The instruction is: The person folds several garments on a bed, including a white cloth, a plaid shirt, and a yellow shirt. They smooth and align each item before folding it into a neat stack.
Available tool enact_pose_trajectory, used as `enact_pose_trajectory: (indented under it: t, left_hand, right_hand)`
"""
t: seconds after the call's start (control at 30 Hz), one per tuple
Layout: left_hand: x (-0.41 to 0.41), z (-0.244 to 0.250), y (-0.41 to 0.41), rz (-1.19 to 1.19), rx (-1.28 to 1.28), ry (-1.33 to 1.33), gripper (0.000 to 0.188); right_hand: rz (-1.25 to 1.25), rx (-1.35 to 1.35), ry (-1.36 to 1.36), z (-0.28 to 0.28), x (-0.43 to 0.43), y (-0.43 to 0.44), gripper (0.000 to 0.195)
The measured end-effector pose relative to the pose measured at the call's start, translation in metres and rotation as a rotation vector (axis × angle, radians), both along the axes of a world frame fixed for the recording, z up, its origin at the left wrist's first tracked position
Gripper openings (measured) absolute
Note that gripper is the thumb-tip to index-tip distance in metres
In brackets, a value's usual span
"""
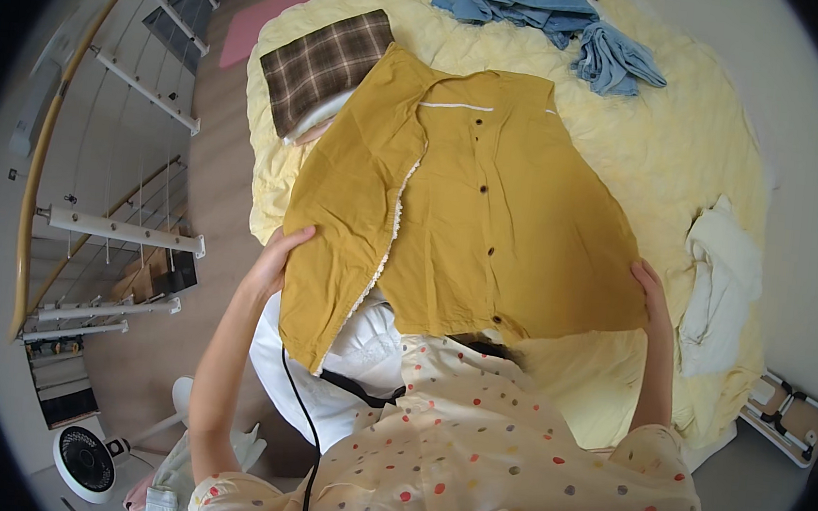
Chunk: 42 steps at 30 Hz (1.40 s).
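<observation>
A mustard-yellow sleeveless garment (449,208) with dark buttons and a white lace edge is spread in front of me. Its neck end lies toward the far side of the bed. My left hand (283,255) grips the garment's left edge, thumb on top of the cloth. At the right edge, my right hand (650,291) holds the fabric with its fingertips over the border. The near hem hangs close to my dotted top. Part of each hand is hidden beneath the cloth.
Under the garment is a pale yellow quilted bedspread (682,133). A folded brown plaid cloth (331,66) tops a stack at the left. Blue denim clothes (526,3) lie at the far side, a whitish garment (720,283) at the right. A railing (126,231) and white fan (86,462) stand left.
</observation>
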<state>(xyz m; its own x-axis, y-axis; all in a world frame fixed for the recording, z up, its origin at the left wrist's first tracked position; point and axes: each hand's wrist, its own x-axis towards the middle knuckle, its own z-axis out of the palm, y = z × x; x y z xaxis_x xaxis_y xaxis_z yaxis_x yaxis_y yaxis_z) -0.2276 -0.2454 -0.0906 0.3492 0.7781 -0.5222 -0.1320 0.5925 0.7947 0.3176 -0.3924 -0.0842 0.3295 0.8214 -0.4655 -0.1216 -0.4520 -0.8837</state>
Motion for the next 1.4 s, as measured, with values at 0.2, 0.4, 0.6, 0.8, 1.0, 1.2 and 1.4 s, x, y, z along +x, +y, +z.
enact_pose_trajectory:
  t: [0.2,0.4,0.6,0.8,1.0,1.2,1.4]
  left_hand:
    - [0.004,-0.053,-0.031,0.09,-0.411,-0.514,0.054]
    - [0.028,-0.071,-0.053,0.061,-0.633,-0.53,0.046]
    - [0.056,-0.072,-0.051,-0.041,-0.432,-0.341,0.033]
    - [0.043,-0.044,-0.061,0.081,0.125,-0.08,0.006]
    - [-0.007,0.028,-0.027,0.175,0.549,0.281,0.013]
    - [0.009,-0.031,0.007,0.121,-0.104,0.082,0.053]
    - [0.027,-0.073,-0.015,0.066,0.163,0.197,0.039]
  right_hand:
    - [0.772,-0.648,-1.005,-0.049,0.056,-0.015,0.037]
    - [0.626,0.304,-0.45,-0.02,-0.092,0.179,0.032]
    - [0.516,-0.037,0.204,-0.098,-0.217,0.329,0.036]
    - [0.817,0.061,0.108,-0.125,-0.204,0.342,0.036]
    - [0.659,0.123,0.159,-0.03,-0.11,0.375,0.036]
    - [-0.055,0.185,0.827,-0.084,-0.171,0.348,0.06]
    - [0.167,0.121,0.512,-0.153,-0.223,0.181,0.038]
